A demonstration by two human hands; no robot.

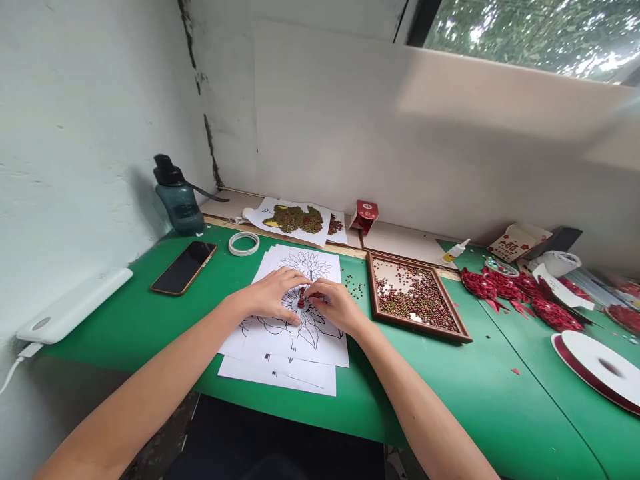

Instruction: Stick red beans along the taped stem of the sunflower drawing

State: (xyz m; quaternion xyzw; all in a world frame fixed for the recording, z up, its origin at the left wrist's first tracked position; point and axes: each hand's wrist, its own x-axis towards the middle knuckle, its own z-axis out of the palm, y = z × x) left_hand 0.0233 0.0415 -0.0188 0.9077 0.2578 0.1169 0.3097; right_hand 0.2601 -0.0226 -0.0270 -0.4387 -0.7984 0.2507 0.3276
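Note:
A white sheet with a black-line flower drawing (316, 339) tops a small stack of papers. Several dark red beans (301, 298) sit together at the flower's centre. My left hand (273, 293) lies on the sheet left of the beans, its fingers stretched out and thumb apart. From the right, my right hand (334, 303) reaches in with its fingertips pinched together beside the beans. Whatever may be between those fingertips is too small to make out. A brown-framed tray (376, 307) holding loose red and green beans is to the right of the papers.
Loose green beans (356, 287) lie between papers and tray. Around the green table are a phone (185, 268), tape roll (244, 244), water bottle (179, 200), white device (75, 305), bean picture (295, 221), glue bottle (455, 251), red decorations (505, 287) and ribbon spool (600, 363).

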